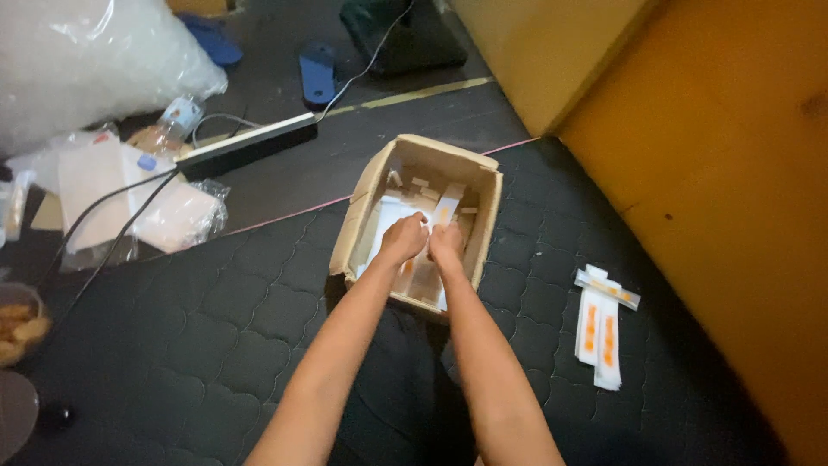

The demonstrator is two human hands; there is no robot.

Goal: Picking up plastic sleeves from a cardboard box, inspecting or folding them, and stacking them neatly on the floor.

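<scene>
Dark quilted mat (pixel 216 345) carried an open cardboard box (pixel 420 226); left hand (pixel 403 239) and right hand (pixel 446 242) reached inside, curled over the packets (pixel 431 216), grip unclear; crowded strips could probably snag; 3 sachets (pixel 602 326) lay well apart.

An open cardboard box (pixel 362 211) stands on a dark quilted mat, its flaps up and its corners worn, turned slightly askew. Inside lies a loose heap of slim packets (pixel 444 207), white and tan with orange marks, lying at mixed angles. Both hands reach into the box side by side: the left hand (pixel 404 237) and the right hand (pixel 446 244) each curl downward over the packets near the box's near wall. What their fingers hold cannot be made out.
</scene>
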